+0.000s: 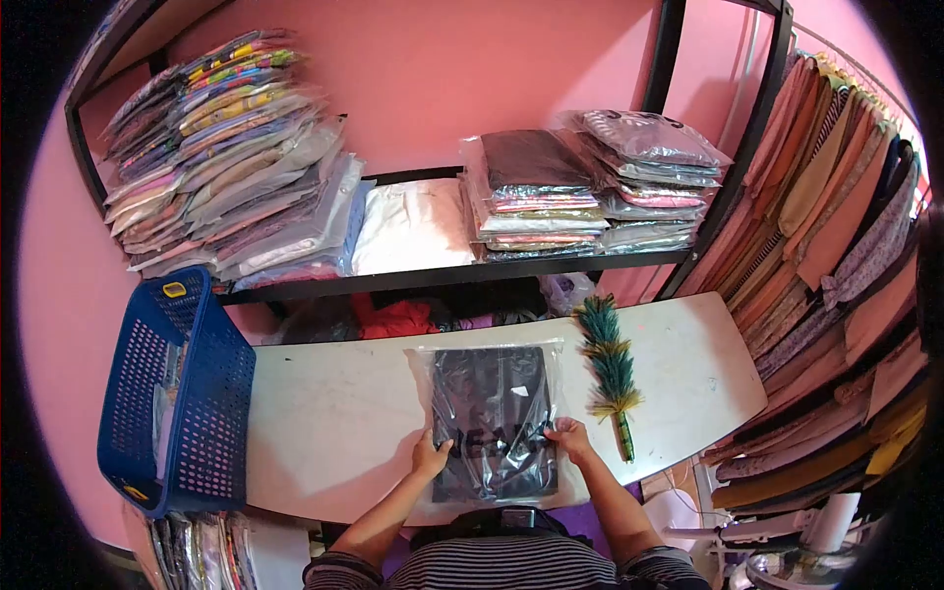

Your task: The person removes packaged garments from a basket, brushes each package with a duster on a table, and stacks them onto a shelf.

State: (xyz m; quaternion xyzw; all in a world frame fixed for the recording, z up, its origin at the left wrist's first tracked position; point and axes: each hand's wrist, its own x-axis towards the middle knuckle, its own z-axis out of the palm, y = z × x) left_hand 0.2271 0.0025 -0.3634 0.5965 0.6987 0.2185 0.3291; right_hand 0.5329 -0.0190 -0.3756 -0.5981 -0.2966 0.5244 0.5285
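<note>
A folded dark garment in a clear plastic bag (492,398) lies on the white table in front of me, with dark lettering across its lower part and a small white patch higher up. My left hand (431,454) grips the bag's left edge, its thumb on top. On the opposite edge, my right hand (570,440) pinches the plastic at about the same height. The fingers under the bag are hidden. To the right of the bag lies a green and yellow feather duster (610,364), apart from my right hand.
A blue perforated basket (211,393) stands at the table's left end. Behind the white table (334,413), a black-framed shelf (393,281) bears tall stacks of bagged clothes (246,167) and lower stacks (541,187). Hanging garments (836,216) line the right side.
</note>
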